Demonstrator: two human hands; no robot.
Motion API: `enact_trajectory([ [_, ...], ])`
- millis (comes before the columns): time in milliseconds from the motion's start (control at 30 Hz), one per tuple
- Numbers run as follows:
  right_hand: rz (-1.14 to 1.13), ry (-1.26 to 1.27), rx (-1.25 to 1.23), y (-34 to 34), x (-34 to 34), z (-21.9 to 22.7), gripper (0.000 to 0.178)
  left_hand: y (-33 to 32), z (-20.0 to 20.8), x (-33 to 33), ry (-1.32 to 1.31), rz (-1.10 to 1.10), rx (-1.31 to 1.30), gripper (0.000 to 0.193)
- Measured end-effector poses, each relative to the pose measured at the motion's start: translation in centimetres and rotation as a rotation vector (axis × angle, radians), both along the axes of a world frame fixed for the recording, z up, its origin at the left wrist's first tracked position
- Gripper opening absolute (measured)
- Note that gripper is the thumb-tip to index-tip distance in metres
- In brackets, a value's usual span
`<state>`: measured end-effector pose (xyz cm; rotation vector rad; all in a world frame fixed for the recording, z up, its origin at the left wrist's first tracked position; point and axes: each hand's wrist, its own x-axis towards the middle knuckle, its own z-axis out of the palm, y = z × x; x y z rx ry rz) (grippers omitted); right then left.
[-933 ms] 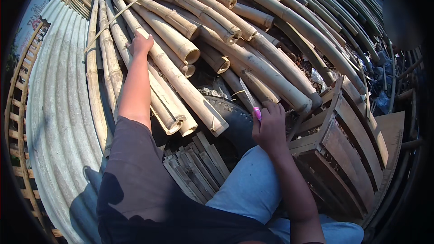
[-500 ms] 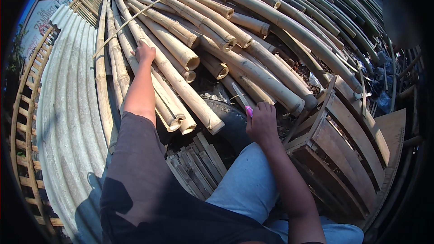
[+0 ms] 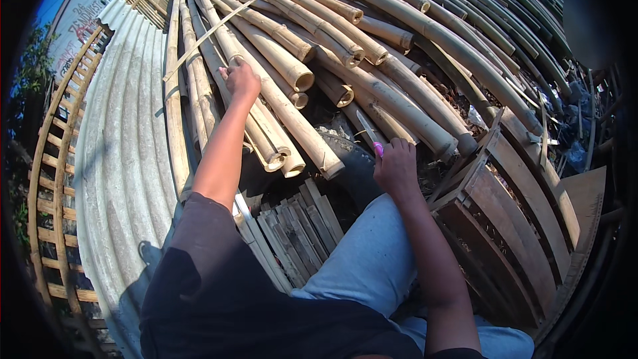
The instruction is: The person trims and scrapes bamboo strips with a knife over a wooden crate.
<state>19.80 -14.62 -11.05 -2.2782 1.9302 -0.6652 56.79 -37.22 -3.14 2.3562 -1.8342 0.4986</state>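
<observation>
Tan bamboo makes up the largest item: a fanned pile of long, round, hollow poles [image 3: 412, 116]. Beside it, on the left, lies a grey, ribbed corrugated sheet [image 3: 123, 159]; at right stands a brown, slatted wooden crate [image 3: 508, 216]. One long, pale, jointed bamboo pole [image 3: 296, 123] lies on the pile's left side, its cut end toward the wearer. The left hand [image 3: 242, 83] is on it, well up from that end; whether its fingers close around the pole or merely rest there cannot be told. The pole is judged stiff, fairly heavy and smooth enough to slip or roll; a hold near mid-length would balance best, clear of the cut rim. Below lies a bundle of thin, flat, weathered slats [image 3: 292, 233]. The right hand [image 3: 399, 166] has its fingers clamped on a pink-handled, pale-bladed knife [image 3: 365, 126], blade pointing up and away. The knife is judged light and rigid, to be taken by the handle only. Hidden: most of that handle, the left palm, and the bundle's near end; the poles' far ends are indistinct.
</observation>
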Motion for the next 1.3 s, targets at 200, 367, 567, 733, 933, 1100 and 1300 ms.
enact_trajectory([
  [200,0.01,-0.06,-0.059,0.5,0.4,0.8,0.026,2.0,0.1,1.6,-0.079,-0.047,-0.032,0.082],
  [367,-0.029,-0.014,0.007,0.9,-0.2,0.6,0.028,1.5,2.5,2.5,0.109,-0.109,0.134,0.067],
  [567,-0.002,0.017,-0.039,0.9,0.5,0.7,0.025,-3.5,4.1,16.4,0.092,0.041,-0.221,0.066],
  [733,0.133,-0.028,-0.029,-0.1,4.3,1.6,0.026,-1.5,6.1,36.6,0.277,0.214,-0.018,0.083],
  [933,-0.009,0.135,0.06,0.5,0.6,-0.1,0.025,-3.4,1.1,17.3,-0.102,0.194,0.248,0.032],
  [1100,-0.033,0.086,0.056,0.4,1.2,0.5,0.024,-0.5,5.9,9.6,-0.036,-0.051,0.052,0.033],
  [1300,-0.039,-0.185,-0.131,0.5,0.0,1.0,0.017,6.2,10.6,0.3,1.715,-0.097,0.322,0.028],
])
